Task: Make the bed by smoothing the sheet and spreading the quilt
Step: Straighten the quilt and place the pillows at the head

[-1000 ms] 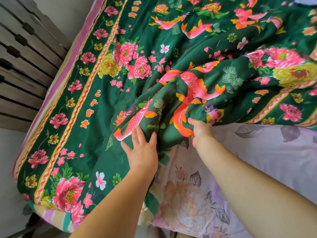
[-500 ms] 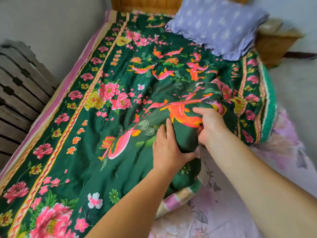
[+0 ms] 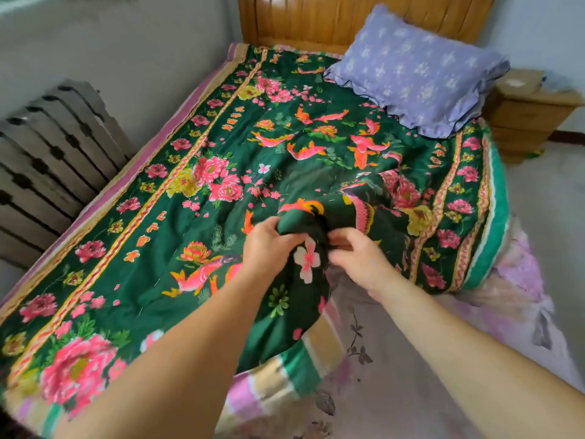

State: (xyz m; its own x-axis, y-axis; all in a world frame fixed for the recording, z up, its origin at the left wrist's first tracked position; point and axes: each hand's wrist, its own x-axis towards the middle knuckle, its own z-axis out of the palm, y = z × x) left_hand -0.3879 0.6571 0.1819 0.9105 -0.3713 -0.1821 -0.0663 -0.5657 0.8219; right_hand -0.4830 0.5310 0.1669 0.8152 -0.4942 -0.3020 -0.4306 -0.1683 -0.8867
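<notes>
A dark green quilt [image 3: 196, 217] with pink flowers and orange fish covers most of the bed. Its near right part is folded back and bunched, baring the pale pink floral sheet [image 3: 395, 359] underneath. My left hand [image 3: 269, 248] and my right hand [image 3: 357, 255] are close together at the bed's middle, both closed on a raised bunch of the quilt. A white and pink flower on the cloth shows between them. The quilt's striped border runs along the folded edge below my hands.
A lilac pillow [image 3: 414, 71] lies at the head of the bed against a wooden headboard [image 3: 316, 20]. A grey radiator [image 3: 53, 147] stands by the wall on the left. A wooden nightstand [image 3: 531, 112] is at the right, with floor beside it.
My view has risen from the quilt's near edge to the whole bed. Both hands have moved up the bed and drawn together, gathering the quilt into a bunch.
</notes>
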